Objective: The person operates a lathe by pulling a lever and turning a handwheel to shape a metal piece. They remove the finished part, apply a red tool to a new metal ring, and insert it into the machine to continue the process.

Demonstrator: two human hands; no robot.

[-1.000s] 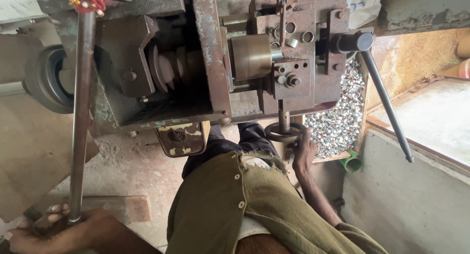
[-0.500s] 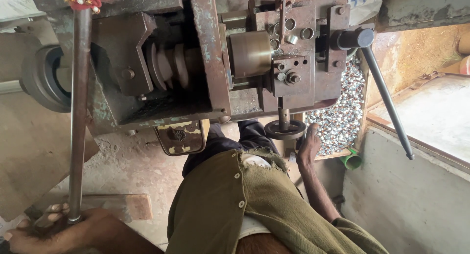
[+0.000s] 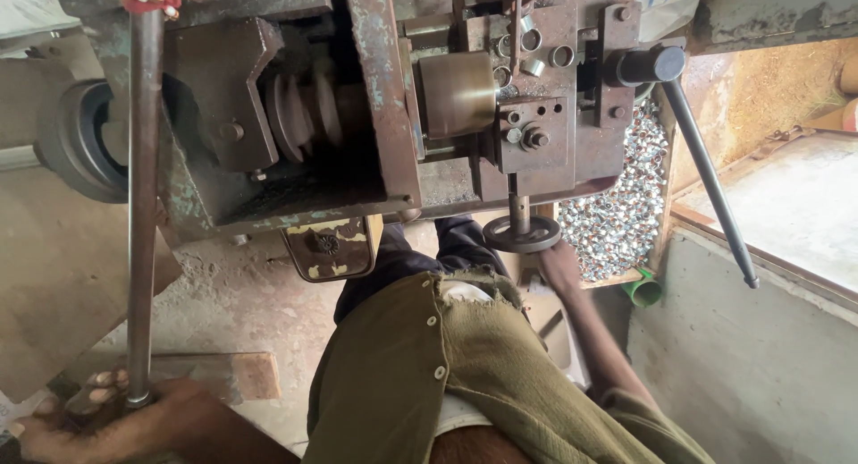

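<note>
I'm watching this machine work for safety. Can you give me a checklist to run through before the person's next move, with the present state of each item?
1. Left hand gripped on the long steel lever: ok.
2. Right hand off the small handwheel: cannot tell, it sits just below the rim.
3. Shirt apart from the pulley: ok.
4. Side handle untouched: ok.
5. Pile of small metal rings contained: cannot tell.

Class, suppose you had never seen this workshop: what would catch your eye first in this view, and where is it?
First, the big rusty machine filling the top of the view, with a heap of small shiny metal rings beside it on the right. Next, the long steel rod running down the left side, gripped at its lower end by the left hand, while the right hand reaches just under a small handwheel.
</note>
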